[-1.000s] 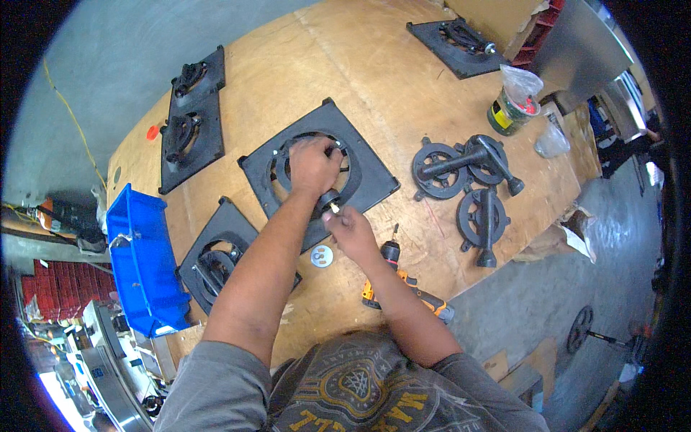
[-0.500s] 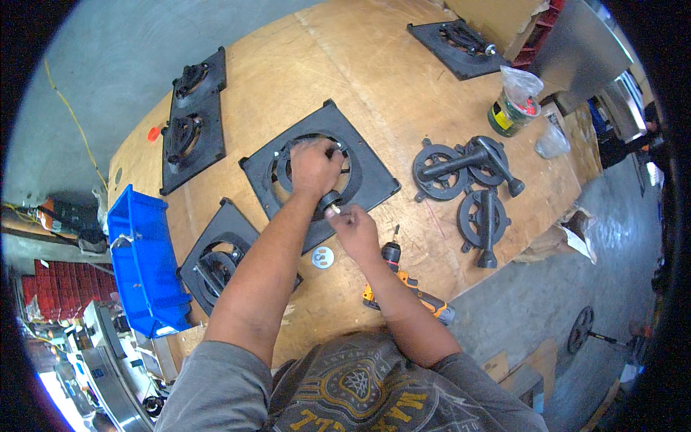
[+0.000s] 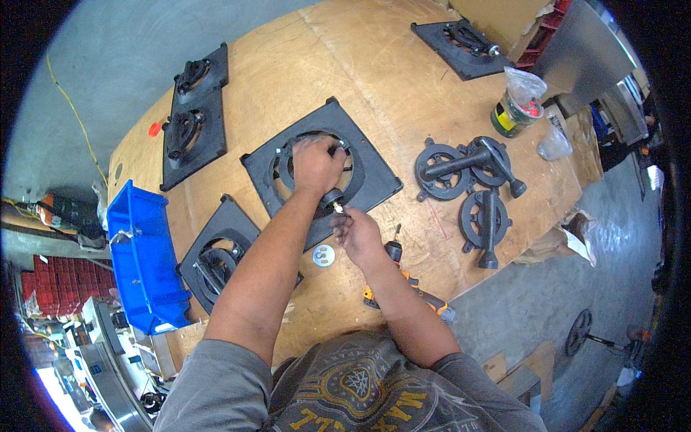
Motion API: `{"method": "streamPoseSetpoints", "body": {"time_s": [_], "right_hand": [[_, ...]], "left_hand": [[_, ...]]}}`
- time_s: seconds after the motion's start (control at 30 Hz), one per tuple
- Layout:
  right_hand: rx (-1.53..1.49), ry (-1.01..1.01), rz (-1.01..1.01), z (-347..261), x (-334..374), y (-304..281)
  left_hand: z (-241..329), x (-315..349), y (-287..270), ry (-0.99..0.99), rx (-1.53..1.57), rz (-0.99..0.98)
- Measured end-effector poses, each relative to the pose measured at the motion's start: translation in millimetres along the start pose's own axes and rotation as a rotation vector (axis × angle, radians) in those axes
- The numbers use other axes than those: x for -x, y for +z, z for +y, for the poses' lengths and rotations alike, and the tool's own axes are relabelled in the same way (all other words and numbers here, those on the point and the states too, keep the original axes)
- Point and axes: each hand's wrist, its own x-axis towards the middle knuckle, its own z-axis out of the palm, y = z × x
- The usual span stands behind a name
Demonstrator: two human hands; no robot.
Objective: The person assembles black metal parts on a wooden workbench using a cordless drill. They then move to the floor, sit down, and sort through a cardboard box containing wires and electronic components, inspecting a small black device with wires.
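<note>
My left hand [image 3: 319, 165] is closed over a black cast-iron gas burner [image 3: 332, 199] in the round opening of a black square stove plate [image 3: 373, 184]. The palm covers most of that burner; its tube end sticks out toward me. At this end my right hand [image 3: 358, 234] has curled fingers, thumb and fingertip pinching a small shiny metal fitting [image 3: 337, 207]. Below the plate's near edge lies a silver slotted disc [image 3: 323, 255]. A yellow-and-black cordless drill [image 3: 425, 299] rests beside my right forearm, partly hidden by it.
More black plates with burners lie at near left [image 3: 229, 248], far left [image 3: 194, 126] and far right [image 3: 464, 49]. Loose burners [image 3: 471, 173] sit at right, with a tub [image 3: 509, 115] and a plastic bag [image 3: 553, 142] beyond. A blue bin [image 3: 147, 263] stands on the left edge.
My right hand has shifted slightly, its fingers curling more loosely beneath the fitting, which shows more now. My left hand keeps its hold on the burner. The whole view has moved a little.
</note>
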Motion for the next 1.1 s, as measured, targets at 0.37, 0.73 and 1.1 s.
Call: {"method": "streamPoseSetpoints", "body": {"time_s": [0.37,0.73,1.1], "right_hand": [[0.651,-0.573,0.004,0,6,3],[0.567,-0.246,-0.046,-30,-3,-1],[0.051,0.103,-0.055,-15,18,12]], "left_hand": [[-1,-1,2,0.011,-0.028,0.005],[0,1,1,-0.004,0.004,0.021],[-1,1,-1,-0.007,-0.025,0.019]]}}
